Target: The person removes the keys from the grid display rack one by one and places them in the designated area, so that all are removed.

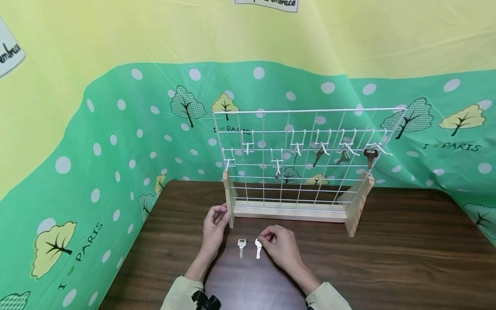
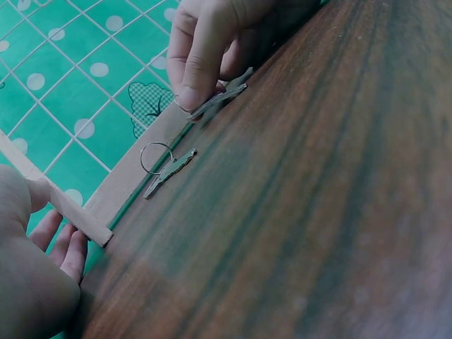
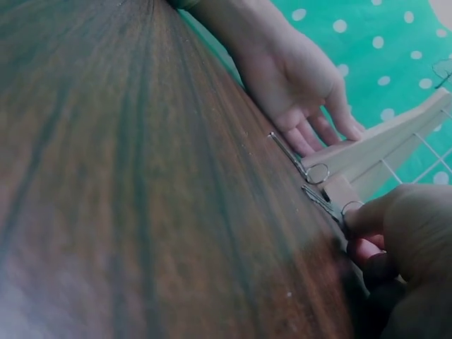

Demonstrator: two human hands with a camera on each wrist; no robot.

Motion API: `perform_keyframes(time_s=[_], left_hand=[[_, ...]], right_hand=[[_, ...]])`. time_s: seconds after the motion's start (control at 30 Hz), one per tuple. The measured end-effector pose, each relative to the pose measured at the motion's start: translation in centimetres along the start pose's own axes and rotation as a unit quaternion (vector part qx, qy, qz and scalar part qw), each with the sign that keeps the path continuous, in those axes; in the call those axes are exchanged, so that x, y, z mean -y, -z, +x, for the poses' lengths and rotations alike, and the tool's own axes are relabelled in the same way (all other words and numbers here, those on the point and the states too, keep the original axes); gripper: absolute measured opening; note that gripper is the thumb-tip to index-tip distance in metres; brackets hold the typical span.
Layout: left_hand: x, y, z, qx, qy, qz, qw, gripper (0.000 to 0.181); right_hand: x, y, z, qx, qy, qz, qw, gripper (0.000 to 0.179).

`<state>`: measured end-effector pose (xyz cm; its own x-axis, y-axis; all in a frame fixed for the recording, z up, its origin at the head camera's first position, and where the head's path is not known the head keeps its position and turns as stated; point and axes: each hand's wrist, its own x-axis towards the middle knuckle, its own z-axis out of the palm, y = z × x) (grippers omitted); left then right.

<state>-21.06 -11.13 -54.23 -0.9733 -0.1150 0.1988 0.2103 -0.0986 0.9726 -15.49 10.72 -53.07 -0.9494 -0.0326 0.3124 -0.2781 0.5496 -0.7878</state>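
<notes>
A white wire grid rack [image 1: 288, 111] on a wooden base stands on the table. My left hand [image 1: 213, 228] grips the left wooden side piece [image 1: 229, 202] of it low down, thumb on one face and fingers on the other. In front of the base, my right hand [image 1: 280, 245] pinches the ring end of a silver key [image 1: 258, 249], whose blade points toward me. Another key [image 1: 242, 248] lies on the table between my hands; its ring [image 2: 156, 157] stands up in the left wrist view.
White hooks hang on the grid, several bearing keys, such as a dark-headed key [image 1: 370, 156] at the right end. One hook [image 1: 248, 147] at upper left bears none. A patterned cloth [image 1: 128, 120] hangs behind the brown table [image 1: 407, 258].
</notes>
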Motion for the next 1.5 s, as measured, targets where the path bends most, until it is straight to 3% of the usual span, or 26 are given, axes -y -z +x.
perform_keyframes(time_s=[0.53, 1.23, 1.5], left_hand=[[-0.01, -0.06, 0.13, -0.002, 0.0, -0.005, 1.0, 0.02], [-0.04, 0.08, 0.16, -0.002, 0.002, -0.002, 1.0, 0.02], [0.06, 0.09, 0.1, -0.001, 0.003, 0.001, 1.0, 0.021]], right_hand=[[-0.14, -0.2, -0.02, -0.019, 0.031, -0.056, 0.9978, 0.027], [-0.13, -0.24, 0.02, -0.01, 0.003, -0.034, 0.9993, 0.025], [-0.1, -0.03, 0.01, -0.008, -0.026, 0.011, 0.9996, 0.024]])
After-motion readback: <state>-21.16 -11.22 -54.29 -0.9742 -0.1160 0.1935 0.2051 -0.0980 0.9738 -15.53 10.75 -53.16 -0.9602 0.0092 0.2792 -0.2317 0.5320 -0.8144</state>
